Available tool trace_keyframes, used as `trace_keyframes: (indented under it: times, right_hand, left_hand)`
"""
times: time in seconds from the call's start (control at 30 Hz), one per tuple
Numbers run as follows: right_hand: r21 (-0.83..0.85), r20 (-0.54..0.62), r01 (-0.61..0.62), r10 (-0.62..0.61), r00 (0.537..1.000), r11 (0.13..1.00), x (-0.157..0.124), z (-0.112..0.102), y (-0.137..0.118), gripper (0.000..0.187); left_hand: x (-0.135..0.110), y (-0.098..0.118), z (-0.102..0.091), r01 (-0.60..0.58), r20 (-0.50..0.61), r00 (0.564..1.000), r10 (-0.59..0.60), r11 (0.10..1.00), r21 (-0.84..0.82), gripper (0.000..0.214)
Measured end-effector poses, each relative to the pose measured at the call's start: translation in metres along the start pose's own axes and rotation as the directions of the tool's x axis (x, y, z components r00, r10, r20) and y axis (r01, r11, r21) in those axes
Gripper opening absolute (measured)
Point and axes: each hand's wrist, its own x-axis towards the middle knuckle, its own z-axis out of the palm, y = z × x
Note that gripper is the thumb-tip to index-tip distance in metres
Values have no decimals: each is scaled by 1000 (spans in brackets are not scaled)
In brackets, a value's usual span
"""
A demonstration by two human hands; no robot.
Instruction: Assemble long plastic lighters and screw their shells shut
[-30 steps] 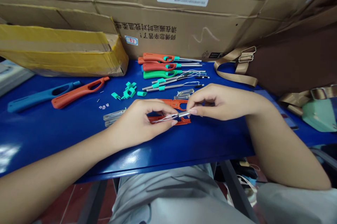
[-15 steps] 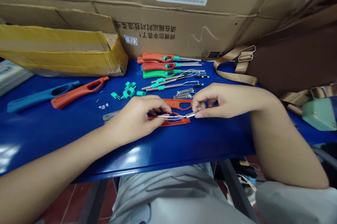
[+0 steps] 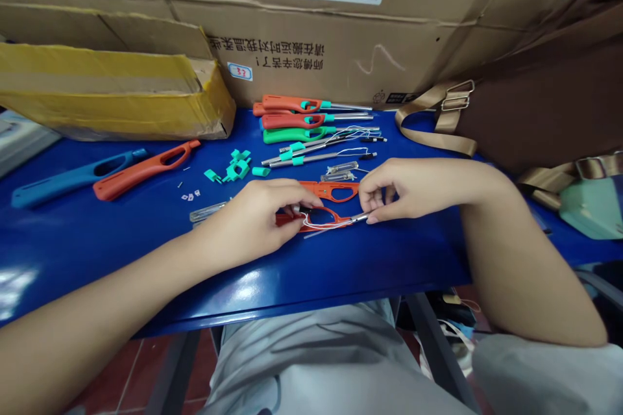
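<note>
My left hand (image 3: 265, 213) pinches a small black part with white wires (image 3: 324, 226); the fingers cover much of it. Between thumb and forefinger of my right hand (image 3: 396, 191) is a metal lighter tube (image 3: 360, 217). The wires run from the black part to this tube, across an open orange lighter handle half (image 3: 335, 213) on the table. Just behind it lies another orange handle half (image 3: 335, 191), close to my right fingertips. Clear fuel tanks (image 3: 341, 171) rest beyond, and another clear tank (image 3: 207, 212) sits by my left wrist.
Lighters with orange and green handles (image 3: 292, 103) lie at the back beside wired metal tubes (image 3: 311, 158). Teal plastic pieces (image 3: 238, 165) are left of them. Blue (image 3: 73, 181) and orange (image 3: 141, 175) handles lie left. A yellow-taped box (image 3: 121, 97) and a strapped brown bag (image 3: 535, 90) flank the table.
The wires, straight between my hands before, now sag toward me over the orange half. The metal tube has shifted slightly right, and a thin clear strand shows below the wires.
</note>
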Motion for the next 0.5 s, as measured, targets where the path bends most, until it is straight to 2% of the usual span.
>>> trace_keyframes:
  times: [0.3, 0.5]
  right_hand:
    - [-27, 19, -95, 96, 995, 995, 6, 4, -7, 17]
    - [-62, -18, -62, 61, 998, 996, 7, 6, -8, 17]
  left_hand:
    - [0, 8, -5, 143, 123, 984, -133, 986, -80, 32]
    - [1, 1, -5, 126, 91, 988, -125, 992, -8, 24]
